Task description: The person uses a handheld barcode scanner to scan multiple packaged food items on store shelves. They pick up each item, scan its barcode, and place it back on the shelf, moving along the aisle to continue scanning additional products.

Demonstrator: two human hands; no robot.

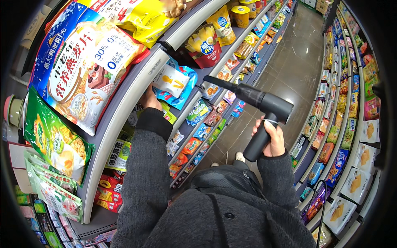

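In my right hand (273, 138) is a black pistol-shaped handheld blower (278, 106). My fingers wrap its handle, and its long narrow nozzle points left toward the shelves. My left hand (150, 99) reaches in under the top shelf's edge, beside a blue-and-white snack packet (173, 82). The fingers are mostly hidden by the packet and the shelf edge, so I cannot make out whether they grip it. A large blue-and-white bag of oat cereal (82, 66) lies on the shelf above, left of that hand.
Curved shelf edges (124, 99) run close along my left arm. A red snack pouch (203, 47) and yellow tubs (240, 16) stand farther along. To the right, another shelf row holds packets (340, 163). A tiled aisle floor (289, 62) lies between, and a black cord (324, 206) hangs at lower right.
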